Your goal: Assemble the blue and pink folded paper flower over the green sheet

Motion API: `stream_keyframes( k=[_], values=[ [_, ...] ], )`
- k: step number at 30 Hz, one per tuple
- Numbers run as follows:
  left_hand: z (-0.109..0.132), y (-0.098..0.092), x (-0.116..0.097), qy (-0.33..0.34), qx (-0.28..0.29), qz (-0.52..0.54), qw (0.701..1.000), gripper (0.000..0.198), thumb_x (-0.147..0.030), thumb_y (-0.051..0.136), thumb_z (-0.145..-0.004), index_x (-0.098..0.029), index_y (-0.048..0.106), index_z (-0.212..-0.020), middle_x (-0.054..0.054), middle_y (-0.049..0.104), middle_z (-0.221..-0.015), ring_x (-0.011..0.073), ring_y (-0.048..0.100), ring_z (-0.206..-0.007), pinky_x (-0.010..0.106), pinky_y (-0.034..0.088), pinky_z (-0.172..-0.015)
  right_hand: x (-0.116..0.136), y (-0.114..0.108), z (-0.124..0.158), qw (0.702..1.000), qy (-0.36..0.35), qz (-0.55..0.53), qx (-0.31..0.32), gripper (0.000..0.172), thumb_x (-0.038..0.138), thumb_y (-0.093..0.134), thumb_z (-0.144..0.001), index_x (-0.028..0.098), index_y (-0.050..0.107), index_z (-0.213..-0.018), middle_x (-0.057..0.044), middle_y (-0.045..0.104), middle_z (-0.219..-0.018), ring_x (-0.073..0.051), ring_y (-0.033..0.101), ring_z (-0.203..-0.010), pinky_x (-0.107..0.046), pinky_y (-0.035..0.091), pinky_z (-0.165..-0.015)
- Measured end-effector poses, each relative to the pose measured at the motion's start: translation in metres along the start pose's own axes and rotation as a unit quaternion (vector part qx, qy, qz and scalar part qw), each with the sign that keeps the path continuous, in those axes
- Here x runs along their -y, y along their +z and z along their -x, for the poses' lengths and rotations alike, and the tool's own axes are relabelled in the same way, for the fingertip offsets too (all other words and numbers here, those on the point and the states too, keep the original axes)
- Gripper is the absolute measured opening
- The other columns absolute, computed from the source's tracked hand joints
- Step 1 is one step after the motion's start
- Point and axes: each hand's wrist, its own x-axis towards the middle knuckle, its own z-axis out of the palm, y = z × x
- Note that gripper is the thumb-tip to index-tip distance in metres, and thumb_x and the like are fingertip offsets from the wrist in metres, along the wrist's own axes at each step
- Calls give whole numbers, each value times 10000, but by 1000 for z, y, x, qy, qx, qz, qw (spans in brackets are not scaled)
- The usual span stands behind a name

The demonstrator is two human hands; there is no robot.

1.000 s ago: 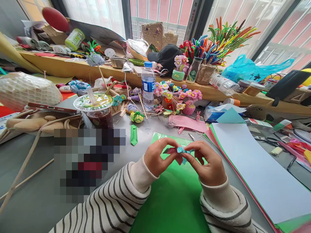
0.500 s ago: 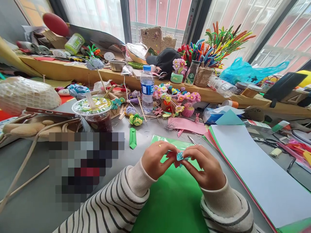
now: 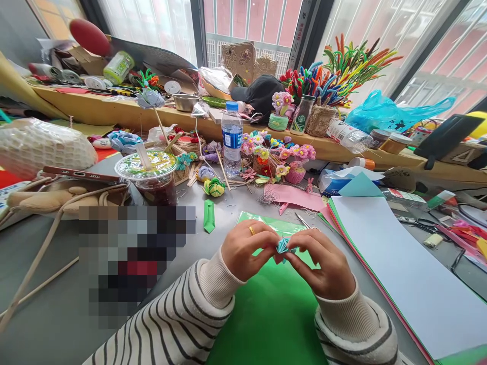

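Note:
My left hand (image 3: 245,249) and my right hand (image 3: 322,263) meet over a green paper sheet (image 3: 270,314) near the table's front edge. Both pinch a small folded paper piece (image 3: 282,246), teal with a bit of pink showing under the fingers. The fingertips of both hands close tightly around it, so most of the piece is hidden. A gold ring sits on a finger of my left hand. Both arms wear striped sleeves.
A stack of coloured sheets (image 3: 399,268) lies at the right. A lidded drink cup (image 3: 152,175), a water bottle (image 3: 231,137) and paper flowers (image 3: 279,152) stand behind. A folded green strip (image 3: 209,215) and pink paper (image 3: 294,195) lie nearby. Cluttered shelf along the window.
Both hands have dropped slightly toward the green sheet and closed further around the folded piece, so less of its pink part shows. The left hand has rolled, showing its ring.

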Motion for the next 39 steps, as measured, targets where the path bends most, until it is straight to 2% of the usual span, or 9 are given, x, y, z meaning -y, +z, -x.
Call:
stream_keyframes(
  k=[5,9,13,15,18,21,24,31,39],
  values=[
    [-5,-7,-3,-16,41,6,999,114,-131,511,-756,-163,590,-679,22,622,-656,96,564,-609,204,443,-589,1,1,-1,1000,0,2,11,129,113,528,-756,217,522,-832,-17,599,-682,-142,535,-615,-261,454,-536],
    [-14,-17,-4,-35,118,-9,992,145,-137,526,-734,-154,564,-595,12,603,-600,96,555,-575,191,429,-550,0,1,-3,999,22,-26,15,77,130,523,-758,202,521,-784,-25,576,-679,-132,527,-604,-229,428,-475],
    [-28,-24,-3,-84,165,41,982,145,-235,619,-670,-156,555,-568,-15,584,-540,82,530,-521,177,404,-512,-2,-3,-11,987,101,-103,74,69,228,530,-765,180,521,-716,-8,544,-614,-103,486,-517,-205,401,-426],
    [-33,-25,-1,-167,228,127,951,162,-257,649,-637,-145,554,-570,-19,590,-533,82,544,-520,177,416,-515,-6,-6,-15,965,156,-164,133,153,309,539,-758,172,521,-691,-1,538,-597,-96,480,-513,-200,399,-433],
    [-30,-20,8,-329,319,282,843,229,-298,691,-576,-127,541,-599,-22,589,-523,99,571,-506,185,425,-470,-13,-4,-14,914,219,-253,230,266,424,548,-725,167,510,-666,10,516,-581,-90,452,-510,-207,374,-452],
    [-18,-8,22,-404,326,359,776,309,-321,743,-480,-123,535,-594,-29,582,-507,112,581,-515,197,427,-471,-22,5,-6,875,283,-298,258,309,480,549,-697,176,500,-680,28,482,-569,-85,421,-488,-218,345,-461],
    [-6,2,35,-439,327,371,750,311,-321,746,-477,-118,546,-602,-29,586,-520,97,569,-514,197,427,-485,-29,16,3,852,325,-318,258,339,505,564,-666,176,485,-686,30,474,-588,-89,428,-500,-219,341,-468],
    [-5,7,41,-479,323,380,723,320,-284,762,-448,-112,536,-597,-51,565,-485,56,530,-472,164,387,-472,-36,31,12,852,354,-331,199,341,475,609,-623,167,465,-642,55,431,-541,-58,353,-455,-183,271,-415],
    [-6,7,39,-489,308,400,711,319,-263,765,-440,-121,526,-598,-58,579,-480,52,527,-453,166,384,-471,-36,31,14,819,382,-384,189,304,405,651,-615,153,486,-656,52,477,-537,-66,461,-468,-195,336,-457]
  ],
)
